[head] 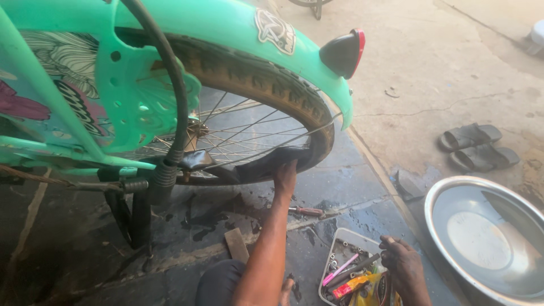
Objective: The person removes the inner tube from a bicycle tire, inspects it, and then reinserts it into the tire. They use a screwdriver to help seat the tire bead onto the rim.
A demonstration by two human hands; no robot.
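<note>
A turquoise bicycle [130, 85] stands with its rear wheel's muddy tyre [266, 79] in front of me. A black inner tube [249, 167] hangs out along the bottom of the rim. My left hand [285, 178] reaches up to the lowest part of the wheel and grips the tube where it meets the tyre, with its fingertips hidden behind the rubber. My right hand [401, 262] is low on the right over a white tool tray [340, 241]. Its fingers are curled on the end of a dark metal tool [354, 269] lying in the tray.
A large steel basin [453, 195] sits on the ground at the right, with a pair of grey sandals [479, 147] beyond it. A red-handled screwdriver [306, 211] and a wooden block [236, 243] lie on the wet floor. A black hose [173, 85] runs down beside the wheel.
</note>
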